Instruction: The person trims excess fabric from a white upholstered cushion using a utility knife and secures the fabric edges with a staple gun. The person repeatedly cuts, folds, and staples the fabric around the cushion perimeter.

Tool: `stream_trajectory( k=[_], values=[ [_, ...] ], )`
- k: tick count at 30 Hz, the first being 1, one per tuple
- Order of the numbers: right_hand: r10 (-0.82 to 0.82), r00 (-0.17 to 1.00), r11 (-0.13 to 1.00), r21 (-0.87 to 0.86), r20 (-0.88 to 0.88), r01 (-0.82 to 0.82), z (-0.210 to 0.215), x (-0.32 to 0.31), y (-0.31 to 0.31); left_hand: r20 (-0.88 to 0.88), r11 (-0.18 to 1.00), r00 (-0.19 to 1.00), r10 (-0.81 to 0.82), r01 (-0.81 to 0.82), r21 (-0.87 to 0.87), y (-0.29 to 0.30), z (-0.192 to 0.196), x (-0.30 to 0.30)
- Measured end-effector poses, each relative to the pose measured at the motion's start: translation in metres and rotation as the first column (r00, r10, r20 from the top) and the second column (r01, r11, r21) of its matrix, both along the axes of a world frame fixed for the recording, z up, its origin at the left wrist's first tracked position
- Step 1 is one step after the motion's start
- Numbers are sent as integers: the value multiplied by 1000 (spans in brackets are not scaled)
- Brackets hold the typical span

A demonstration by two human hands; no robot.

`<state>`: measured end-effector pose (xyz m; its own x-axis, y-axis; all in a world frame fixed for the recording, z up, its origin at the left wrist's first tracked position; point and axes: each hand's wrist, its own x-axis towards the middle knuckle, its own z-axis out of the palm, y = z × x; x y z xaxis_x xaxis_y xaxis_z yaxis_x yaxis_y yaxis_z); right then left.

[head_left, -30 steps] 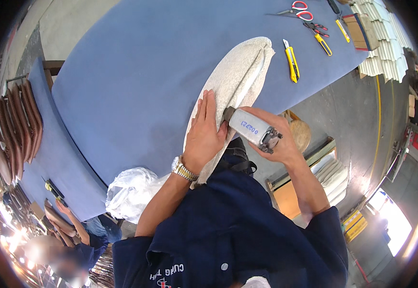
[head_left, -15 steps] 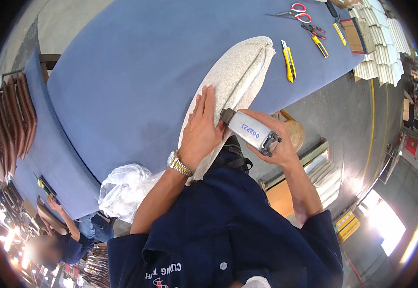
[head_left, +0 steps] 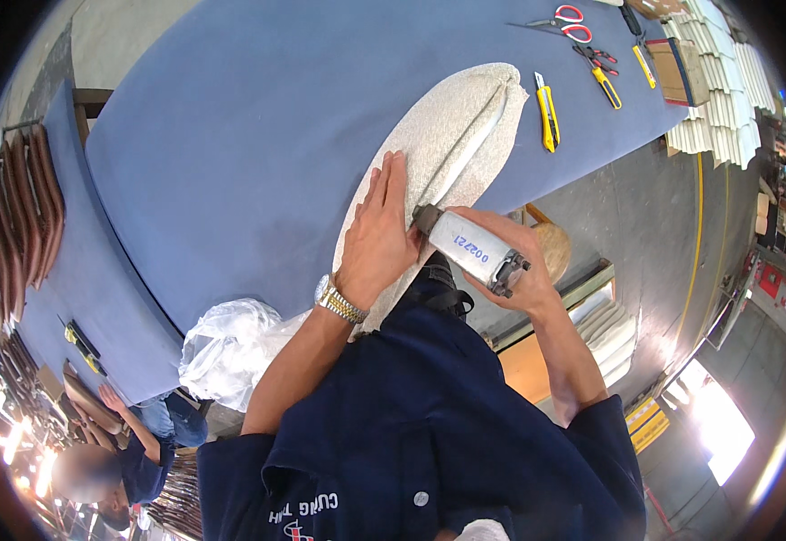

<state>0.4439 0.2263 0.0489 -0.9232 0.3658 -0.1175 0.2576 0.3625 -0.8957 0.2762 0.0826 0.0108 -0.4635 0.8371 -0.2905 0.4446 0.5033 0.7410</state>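
Note:
A long cushion-like piece [head_left: 448, 115] in beige-grey fabric lies across the blue table's near edge, a seam with a pale strip running along it. My left hand [head_left: 376, 236], fingers stretched out together, presses flat on the fabric. In my right hand [head_left: 526, 261] is a staple gun [head_left: 470, 245] with a silvery body, its dark nose against the fabric by the seam, close to my left thumb. The underside of the gun and the fingers below it are hidden.
On the blue table [head_left: 221, 135] lie a yellow utility knife [head_left: 547, 113], red-handled scissors [head_left: 569, 24], pliers [head_left: 596, 59] and another yellow cutter [head_left: 644, 66]. Crumpled clear plastic [head_left: 226, 352] sits near my left forearm. A co-worker [head_left: 136, 451] is at the lower left, near stacked brown frames [head_left: 21, 216].
The view has shifted slightly. The fabric piece is tilted a little more to the right, while both hands and the staple gun keep nearly the same place on it.

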Motion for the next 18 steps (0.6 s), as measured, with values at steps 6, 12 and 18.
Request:
stream_trajectory(
  k=[6,12,18],
  values=[
    [9,997,999,-32,72,-7,10,-7,-3,32,999,999,32,-33,3,-2,-2,4],
    [-34,992,994,-98,120,46,11,-14,-9,-16,998,999,43,-43,35,1,1,6],
    [-5,999,1000,0,48,5,9,-3,-13,38,998,997,69,-69,11,-3,-7,4]
  ],
)
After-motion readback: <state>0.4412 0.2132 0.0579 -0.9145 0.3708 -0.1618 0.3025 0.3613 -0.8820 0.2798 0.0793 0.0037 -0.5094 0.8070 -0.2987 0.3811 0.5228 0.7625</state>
